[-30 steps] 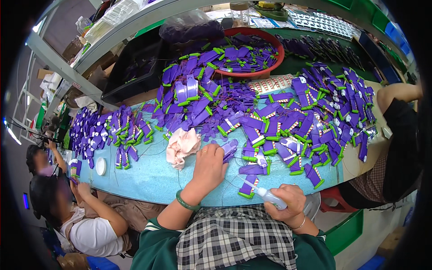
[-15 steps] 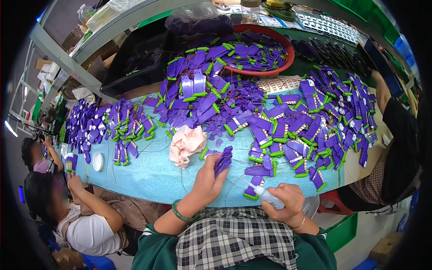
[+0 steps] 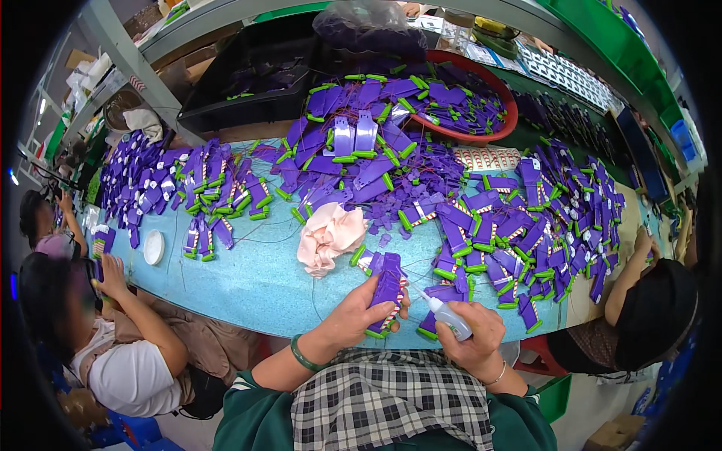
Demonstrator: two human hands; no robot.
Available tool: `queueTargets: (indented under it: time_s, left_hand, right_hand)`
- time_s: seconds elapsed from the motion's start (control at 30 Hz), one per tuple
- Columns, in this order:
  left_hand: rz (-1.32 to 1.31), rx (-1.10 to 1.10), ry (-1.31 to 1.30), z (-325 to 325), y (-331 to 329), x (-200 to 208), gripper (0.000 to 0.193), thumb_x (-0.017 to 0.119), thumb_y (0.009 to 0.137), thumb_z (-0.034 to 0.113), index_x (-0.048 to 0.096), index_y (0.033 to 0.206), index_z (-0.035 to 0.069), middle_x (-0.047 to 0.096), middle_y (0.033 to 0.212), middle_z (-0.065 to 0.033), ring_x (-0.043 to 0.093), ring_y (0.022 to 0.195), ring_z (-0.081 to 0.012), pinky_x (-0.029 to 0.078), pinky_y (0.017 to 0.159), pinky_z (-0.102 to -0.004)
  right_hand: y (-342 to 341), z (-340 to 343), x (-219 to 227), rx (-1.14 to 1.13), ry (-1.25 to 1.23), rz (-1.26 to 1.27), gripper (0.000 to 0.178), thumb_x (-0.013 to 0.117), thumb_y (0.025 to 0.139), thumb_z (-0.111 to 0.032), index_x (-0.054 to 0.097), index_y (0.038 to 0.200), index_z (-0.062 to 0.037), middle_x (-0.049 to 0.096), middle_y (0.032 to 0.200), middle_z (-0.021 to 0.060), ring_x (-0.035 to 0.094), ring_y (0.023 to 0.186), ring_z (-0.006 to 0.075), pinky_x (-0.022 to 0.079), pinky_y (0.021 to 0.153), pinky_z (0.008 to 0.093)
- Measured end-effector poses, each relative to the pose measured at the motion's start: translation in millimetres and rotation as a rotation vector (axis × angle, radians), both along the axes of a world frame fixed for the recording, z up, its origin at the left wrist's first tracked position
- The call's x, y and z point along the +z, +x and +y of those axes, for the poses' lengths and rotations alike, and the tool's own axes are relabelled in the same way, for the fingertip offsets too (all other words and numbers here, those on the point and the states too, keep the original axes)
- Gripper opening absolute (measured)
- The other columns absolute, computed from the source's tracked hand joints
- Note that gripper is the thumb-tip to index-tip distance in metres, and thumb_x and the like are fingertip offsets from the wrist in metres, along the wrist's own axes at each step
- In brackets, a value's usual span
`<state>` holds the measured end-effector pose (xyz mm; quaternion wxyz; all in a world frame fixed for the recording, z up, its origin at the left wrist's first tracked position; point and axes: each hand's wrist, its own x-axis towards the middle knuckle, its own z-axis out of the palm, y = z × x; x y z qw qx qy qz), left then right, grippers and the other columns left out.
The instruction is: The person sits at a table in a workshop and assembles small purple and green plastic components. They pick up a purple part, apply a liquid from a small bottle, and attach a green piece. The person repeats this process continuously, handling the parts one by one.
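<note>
My left hand (image 3: 353,314) is closed on a flat purple piece (image 3: 389,279) with a green end and a red-and-white striped strip along its side. The piece is held tilted above the front edge of the table. My right hand (image 3: 475,337) is wrapped round a small white squeeze bottle (image 3: 450,317) with a thin nozzle. That nozzle points up and left toward the striped side of the piece; whether it touches cannot be made out. A crumpled pink cloth (image 3: 329,237) lies just beyond my left hand, beside another green-ended purple piece (image 3: 364,258).
Heaps of purple pieces (image 3: 489,225) cover the blue table (image 3: 248,278). Behind them stand a red basin (image 3: 513,124) and a black tray (image 3: 248,105). A striped sticker sheet (image 3: 489,158) and a white dish (image 3: 153,247) lie out. Co-workers sit left (image 3: 124,361) and right (image 3: 654,316).
My left hand has turned the purple piece, so its green end and striped strip now show. The bottle's nozzle is nearer to it. The whole view has shifted a little.
</note>
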<state>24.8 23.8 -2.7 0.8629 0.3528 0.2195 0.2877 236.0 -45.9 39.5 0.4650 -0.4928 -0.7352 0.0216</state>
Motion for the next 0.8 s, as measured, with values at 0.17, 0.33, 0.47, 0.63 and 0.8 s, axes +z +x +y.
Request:
queueTargets:
  time_s: [0.17,0.33,0.47,0.63,0.8]
  left_hand:
    - [-0.03,0.003,0.007,0.5,-4.6,-6.2,0.048,0.059,0.093,0.018,0.036,0.133,0.003,0.056,0.109,-0.008,0.058,0.095,-0.0162,0.052,0.073,-0.0301]
    - [0.0,-0.03,0.076,0.8,-8.4,-7.2,0.05,0.055,0.093,0.015,0.031,0.136,0.002,0.054,0.112,-0.0087,0.056,0.098,-0.0159,0.051,0.077,-0.0309]
    - [0.022,-0.036,0.125,-0.1,-8.9,-2.6,0.052,0.056,0.093,0.016,0.031,0.136,0.002,0.052,0.113,-0.0087,0.055,0.098,-0.0156,0.05,0.079,-0.0315]
    - [0.074,0.014,0.202,-2.4,-7.1,2.2,0.054,0.054,0.094,0.015,0.029,0.138,0.001,0.052,0.112,-0.0086,0.055,0.099,-0.0158,0.05,0.081,-0.032]
    - [0.208,0.017,0.336,-3.9,-6.0,0.4,0.052,0.048,0.093,0.008,0.025,0.138,-0.001,0.053,0.116,-0.0104,0.056,0.098,-0.0152,0.049,0.081,-0.0305]
  right_hand:
    - [-3.8,1.2,0.6,-0.006,-0.015,-0.013,0.045,0.08,0.062,-0.006,0.06,0.102,-0.0008,0.058,0.065,0.0079,0.056,0.049,0.0195,0.041,0.043,0.0291]
    - [-6.3,1.1,0.4,-0.006,-0.03,-0.025,0.044,0.081,0.063,-0.007,0.061,0.102,-0.001,0.06,0.067,0.0079,0.056,0.049,0.0195,0.041,0.043,0.0291]
    - [-7.0,1.3,0.2,0.003,-0.026,-0.028,0.044,0.081,0.063,-0.007,0.061,0.102,-0.0012,0.06,0.067,0.0079,0.056,0.049,0.0193,0.041,0.043,0.029]
    - [-5.9,-1.2,0.9,-0.004,0.011,-0.022,0.045,0.08,0.063,-0.007,0.06,0.102,-0.0015,0.06,0.067,0.0078,0.055,0.049,0.0188,0.04,0.042,0.0285]
    - [-6.1,-3.1,-0.7,0.023,0.024,-0.017,0.045,0.08,0.063,-0.008,0.06,0.102,-0.0018,0.058,0.064,0.007,0.054,0.047,0.0182,0.039,0.041,0.0282]
